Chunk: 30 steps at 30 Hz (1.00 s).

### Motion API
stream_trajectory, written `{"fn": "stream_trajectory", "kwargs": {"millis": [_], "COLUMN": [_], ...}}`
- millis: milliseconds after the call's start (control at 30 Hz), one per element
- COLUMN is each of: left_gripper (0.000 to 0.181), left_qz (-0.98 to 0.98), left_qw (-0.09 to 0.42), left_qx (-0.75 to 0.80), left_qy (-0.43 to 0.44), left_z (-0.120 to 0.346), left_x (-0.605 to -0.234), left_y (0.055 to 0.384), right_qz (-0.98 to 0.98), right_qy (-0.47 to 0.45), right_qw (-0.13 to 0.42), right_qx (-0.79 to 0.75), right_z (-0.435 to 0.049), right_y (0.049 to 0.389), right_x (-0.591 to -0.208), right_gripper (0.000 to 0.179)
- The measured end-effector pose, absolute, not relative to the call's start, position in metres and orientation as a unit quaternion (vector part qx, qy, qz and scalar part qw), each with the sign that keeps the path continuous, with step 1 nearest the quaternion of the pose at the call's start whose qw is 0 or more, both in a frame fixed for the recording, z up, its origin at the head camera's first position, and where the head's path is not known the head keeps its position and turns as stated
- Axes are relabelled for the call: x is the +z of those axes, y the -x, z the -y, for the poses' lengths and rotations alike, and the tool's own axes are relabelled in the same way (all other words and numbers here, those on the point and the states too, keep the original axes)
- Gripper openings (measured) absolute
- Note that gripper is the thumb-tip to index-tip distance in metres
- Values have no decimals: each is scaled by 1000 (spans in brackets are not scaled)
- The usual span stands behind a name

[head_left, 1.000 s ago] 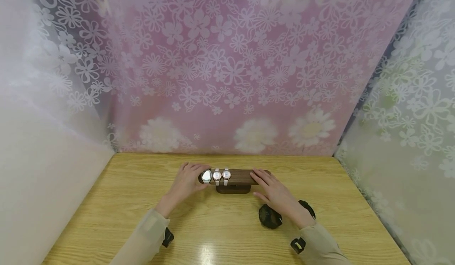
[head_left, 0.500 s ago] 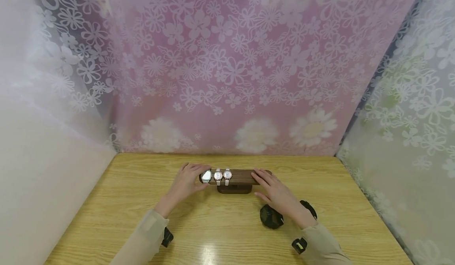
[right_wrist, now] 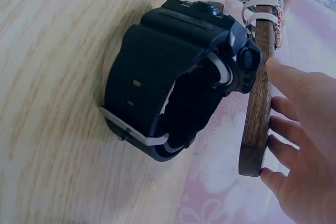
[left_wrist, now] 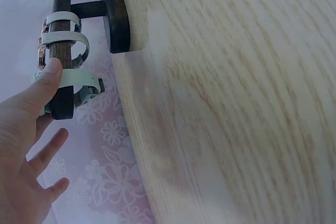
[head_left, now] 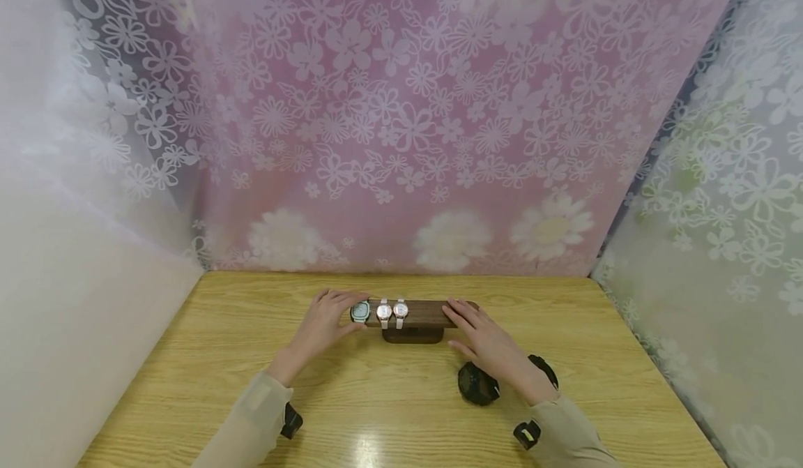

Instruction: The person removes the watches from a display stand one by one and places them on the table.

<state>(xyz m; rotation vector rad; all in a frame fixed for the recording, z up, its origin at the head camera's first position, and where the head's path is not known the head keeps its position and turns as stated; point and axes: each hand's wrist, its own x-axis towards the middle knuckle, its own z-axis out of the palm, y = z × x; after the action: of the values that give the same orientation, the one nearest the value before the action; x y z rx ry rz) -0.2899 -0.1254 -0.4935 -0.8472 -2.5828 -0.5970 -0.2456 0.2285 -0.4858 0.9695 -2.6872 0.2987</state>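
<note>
Left hand [head_left: 321,320] pinching green watch [head_left: 360,311] at end of stand [head_left: 426,314], right hand [head_left: 488,339] resting loosely on other end, bare gap to white watches [head_left: 400,310]

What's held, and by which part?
The left hand pinches the wooden stand at its left end, across the mint watch; the right hand only touches the other end.
</note>
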Motion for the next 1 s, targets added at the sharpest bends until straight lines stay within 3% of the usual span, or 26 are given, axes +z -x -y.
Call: {"fn": "stream_trajectory", "kwargs": {"millis": [600,1000], "left_gripper": [64,70], "left_qz": [919,882], "left_qw": [158,263], "left_qx": [-233,-211], "left_qy": [275,330], "left_z": [143,149], "left_x": [-491,-491], "left_y": [284,264], "right_qz": [925,925], "right_qy": [-338,-337], "right_qw": [137,144], "right_qx": [104,101], "right_z": [-227,-228], "right_y": [246,246], "right_x": [-489,-487], "right_gripper": [70,70]}}
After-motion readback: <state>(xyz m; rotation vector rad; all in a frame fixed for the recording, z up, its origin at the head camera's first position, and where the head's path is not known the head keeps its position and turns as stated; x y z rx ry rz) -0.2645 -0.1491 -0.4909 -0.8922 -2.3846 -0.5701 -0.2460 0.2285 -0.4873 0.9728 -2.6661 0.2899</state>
